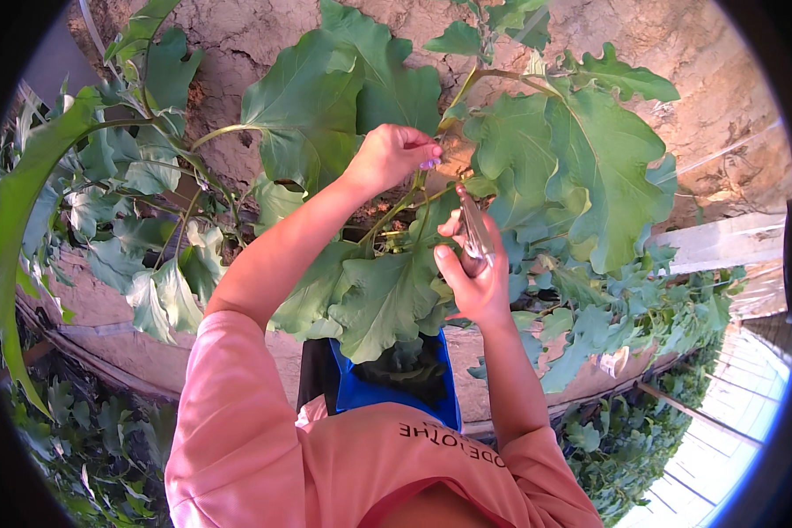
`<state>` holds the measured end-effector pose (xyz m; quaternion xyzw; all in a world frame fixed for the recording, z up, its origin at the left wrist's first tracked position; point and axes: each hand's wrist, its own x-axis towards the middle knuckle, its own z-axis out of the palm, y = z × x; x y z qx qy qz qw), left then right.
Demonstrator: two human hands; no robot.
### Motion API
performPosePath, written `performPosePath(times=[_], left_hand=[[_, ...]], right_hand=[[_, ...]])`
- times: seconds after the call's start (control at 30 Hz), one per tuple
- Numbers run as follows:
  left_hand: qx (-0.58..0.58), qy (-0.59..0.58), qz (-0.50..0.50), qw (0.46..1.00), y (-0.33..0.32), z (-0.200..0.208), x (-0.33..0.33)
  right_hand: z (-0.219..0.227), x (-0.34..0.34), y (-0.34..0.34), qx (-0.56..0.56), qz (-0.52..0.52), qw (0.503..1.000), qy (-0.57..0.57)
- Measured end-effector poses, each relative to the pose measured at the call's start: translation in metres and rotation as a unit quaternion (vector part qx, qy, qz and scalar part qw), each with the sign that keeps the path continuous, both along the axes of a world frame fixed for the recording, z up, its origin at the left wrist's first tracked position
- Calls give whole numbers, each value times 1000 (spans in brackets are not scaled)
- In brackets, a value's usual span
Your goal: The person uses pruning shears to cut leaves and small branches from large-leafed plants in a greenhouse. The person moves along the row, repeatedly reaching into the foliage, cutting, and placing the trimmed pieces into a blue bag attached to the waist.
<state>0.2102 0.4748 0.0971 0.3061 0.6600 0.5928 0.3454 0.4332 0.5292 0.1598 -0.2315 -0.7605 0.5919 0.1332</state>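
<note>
An eggplant plant with broad lobed leaves (387, 295) stands in front of me. My left hand (387, 158) is closed in a pinch at its upper middle, on a small purple flower (430, 164) beside the stem. My right hand (480, 277) is wrapped round a pair of pruning shears (473, 227), their tip pointing up toward the stems just below and right of my left hand. Whether the blades touch a stem, I cannot tell. Large leaves hang on both sides of my hands, and part of the stems is hidden behind them.
A blue bin (449, 378) stands close to my body, partly under a leaf. A cracked earthen wall (238, 26) rises behind the plant. More leafy plants grow left and right, and a pale beam (722, 242) juts in at right.
</note>
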Motion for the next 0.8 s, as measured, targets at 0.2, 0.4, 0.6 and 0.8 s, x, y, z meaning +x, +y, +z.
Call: performPosePath(times=[0.2,0.4,0.6,0.8], left_hand=[[11,-136,26,990,8,-18,-8],[36,-137,-9,990,3,-19,-12],[-3,329,65,942,-37,56,55],[264,381,-3,886,-20,72,208]], right_hand=[[-25,-32,1,52,-26,998,16],[-23,-30,-5,-25,-47,998,13],[18,97,-17,-129,50,986,96],[25,270,-6,-146,-57,985,70]])
